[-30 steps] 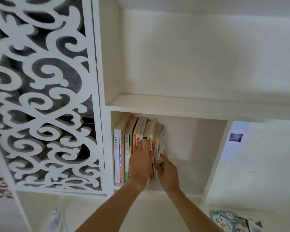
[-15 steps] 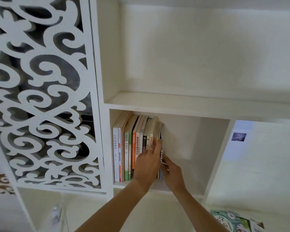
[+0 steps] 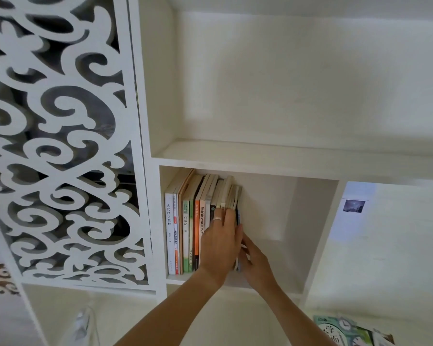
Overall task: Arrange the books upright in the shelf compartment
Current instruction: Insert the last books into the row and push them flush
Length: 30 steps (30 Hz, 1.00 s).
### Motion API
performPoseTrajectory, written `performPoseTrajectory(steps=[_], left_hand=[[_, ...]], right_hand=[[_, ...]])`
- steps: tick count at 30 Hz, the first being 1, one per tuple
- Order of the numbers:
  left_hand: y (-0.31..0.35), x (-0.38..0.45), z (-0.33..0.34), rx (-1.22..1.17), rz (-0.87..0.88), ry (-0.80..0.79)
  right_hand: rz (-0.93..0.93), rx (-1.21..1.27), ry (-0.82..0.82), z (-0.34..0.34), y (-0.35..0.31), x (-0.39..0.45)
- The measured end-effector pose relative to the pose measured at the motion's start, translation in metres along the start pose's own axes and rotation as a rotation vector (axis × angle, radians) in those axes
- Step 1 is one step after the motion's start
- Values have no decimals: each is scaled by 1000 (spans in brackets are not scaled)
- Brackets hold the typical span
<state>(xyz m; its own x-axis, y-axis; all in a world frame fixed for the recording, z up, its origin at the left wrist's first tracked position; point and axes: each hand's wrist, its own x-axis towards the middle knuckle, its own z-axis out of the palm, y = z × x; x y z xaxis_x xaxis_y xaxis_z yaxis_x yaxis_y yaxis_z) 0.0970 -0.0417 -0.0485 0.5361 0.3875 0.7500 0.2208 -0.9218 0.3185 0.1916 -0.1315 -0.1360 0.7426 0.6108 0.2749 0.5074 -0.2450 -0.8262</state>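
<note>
A row of several books (image 3: 183, 228) stands upright at the left end of a white shelf compartment (image 3: 310, 221), spines facing out. My left hand (image 3: 219, 248), a ring on one finger, lies flat with straight fingers on the spines of the rightmost books. My right hand (image 3: 256, 267) reaches in from the right, and its fingers touch the outer cover of the last book low down. Its thumb is hidden. The right half of the compartment holds no books.
A white cut-out scroll panel (image 3: 60, 146) fills the left. An upper compartment (image 3: 285, 83) sits above the books. Illustrated books (image 3: 343, 330) lie on a lower shelf at the bottom right. A small picture (image 3: 353, 206) hangs behind the right opening.
The rightmost books leaned to the right a second ago and now stand straight against the row. Both hands have shifted slightly right and pressed closer together.
</note>
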Motion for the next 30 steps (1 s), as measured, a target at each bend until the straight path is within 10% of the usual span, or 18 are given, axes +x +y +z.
performPoseTrajectory(steps=[9,24,30], left_hand=[[18,-4,-12,-390,-216,-65],[35,-14,-38,-371,-515,-375],[27,-22,-59,-467,-629,-867]], right_hand=[[66,305,13,-4,-7,-4],[278,293,44,-12,-29,6],[272,374,70,-8,-33,0]])
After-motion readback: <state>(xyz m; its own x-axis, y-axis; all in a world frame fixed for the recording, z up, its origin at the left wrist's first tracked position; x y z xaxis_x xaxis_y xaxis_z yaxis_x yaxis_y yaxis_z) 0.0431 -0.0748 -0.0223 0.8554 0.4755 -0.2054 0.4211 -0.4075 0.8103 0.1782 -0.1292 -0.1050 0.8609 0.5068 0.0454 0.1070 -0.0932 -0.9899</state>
